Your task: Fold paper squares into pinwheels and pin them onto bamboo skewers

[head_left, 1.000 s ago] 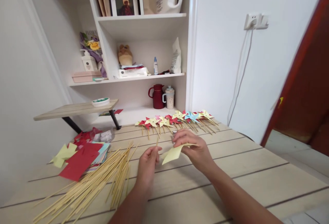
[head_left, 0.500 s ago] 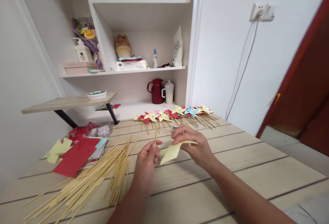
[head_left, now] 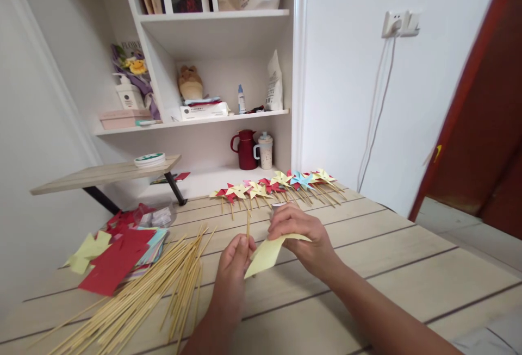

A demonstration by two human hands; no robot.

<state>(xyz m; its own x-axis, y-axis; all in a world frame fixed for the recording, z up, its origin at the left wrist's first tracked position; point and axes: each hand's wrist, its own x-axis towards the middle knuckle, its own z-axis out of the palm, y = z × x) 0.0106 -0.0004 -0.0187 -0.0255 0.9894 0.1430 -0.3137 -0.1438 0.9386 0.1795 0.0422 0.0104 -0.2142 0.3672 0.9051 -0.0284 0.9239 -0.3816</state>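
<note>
Between the thumb and fingers of my left hand (head_left: 235, 260) a thin wooden stick (head_left: 248, 224) stands upright, its top end showing above the fist. My right hand (head_left: 299, 238) is closed on a pale yellow paper piece (head_left: 265, 255), whose near corner hangs down beside my left fingers. Whether the paper touches the stick is hidden. Just behind my right fingers, a small greyish item (head_left: 277, 206) is mostly covered. Beyond both hands, finished paper pinwheels (head_left: 258, 190) in yellow, red and blue lie in a row on their sticks.
Loose wooden sticks (head_left: 147, 295) lie in a pile at the left, near red paper squares (head_left: 116, 260) and a cut yellow sheet (head_left: 88, 251). A clear box (head_left: 161, 216) sits behind them, by a raised wooden stand (head_left: 110, 173). A red jug (head_left: 246, 149) and a cup (head_left: 266, 151) stand at the back.
My right hand has brought the yellow paper a little lower and closer to my left hand. The stick remains in my left hand. The whole view has shifted slightly.
</note>
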